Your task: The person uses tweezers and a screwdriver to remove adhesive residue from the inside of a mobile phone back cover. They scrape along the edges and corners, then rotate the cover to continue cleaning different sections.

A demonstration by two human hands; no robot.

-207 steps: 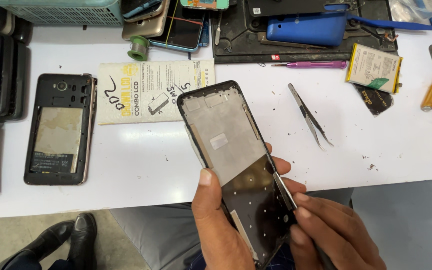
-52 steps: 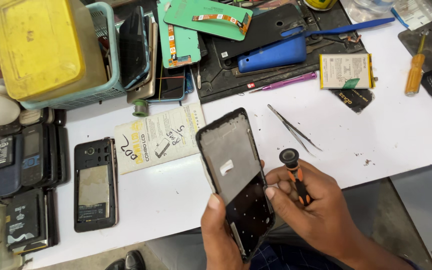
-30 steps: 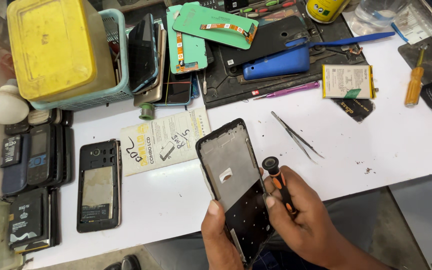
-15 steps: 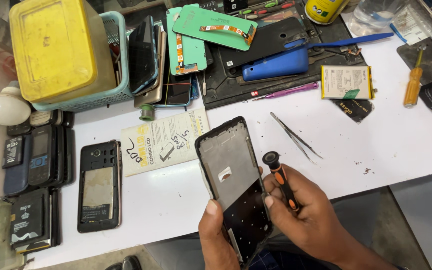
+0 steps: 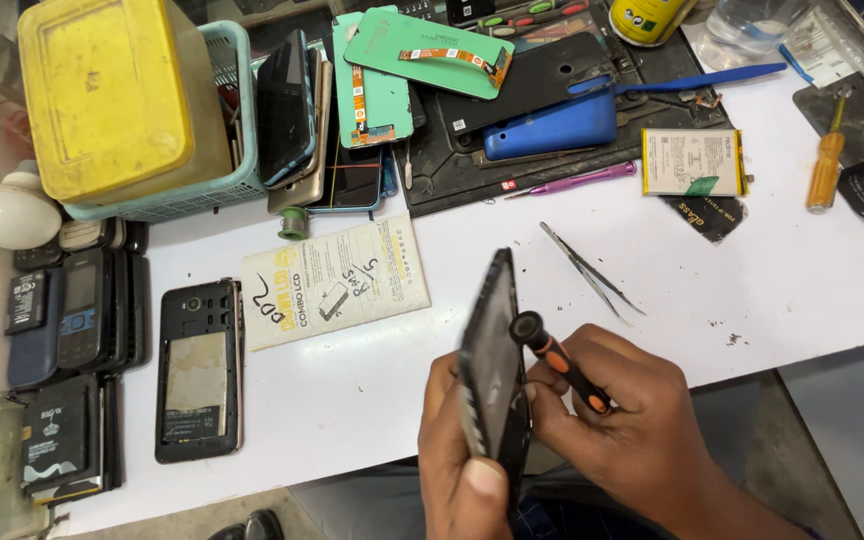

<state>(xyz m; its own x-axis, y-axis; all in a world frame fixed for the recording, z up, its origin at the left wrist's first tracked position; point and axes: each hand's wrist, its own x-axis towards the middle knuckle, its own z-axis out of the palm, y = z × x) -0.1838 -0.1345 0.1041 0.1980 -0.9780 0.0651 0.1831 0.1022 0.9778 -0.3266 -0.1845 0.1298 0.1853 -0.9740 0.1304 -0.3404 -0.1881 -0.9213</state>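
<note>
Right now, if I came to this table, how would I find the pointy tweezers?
Start at the white table and find the blue phone cover on the dark mat at the back. Just in front of it lies a purple pen-like tool. Nearer the hands lie the tweezers: thin, silvery, the only two-pronged tool there.

My left hand (image 5: 462,470) and right hand (image 5: 617,420) are bare, no rings, no sleeves; dark checked cloth covers my lap.

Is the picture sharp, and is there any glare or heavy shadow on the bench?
Head view: even, soft light; the white table is bright with faint shadows; the tweezers look sharp; the phone frame in the left hand is slightly blurred.
</note>
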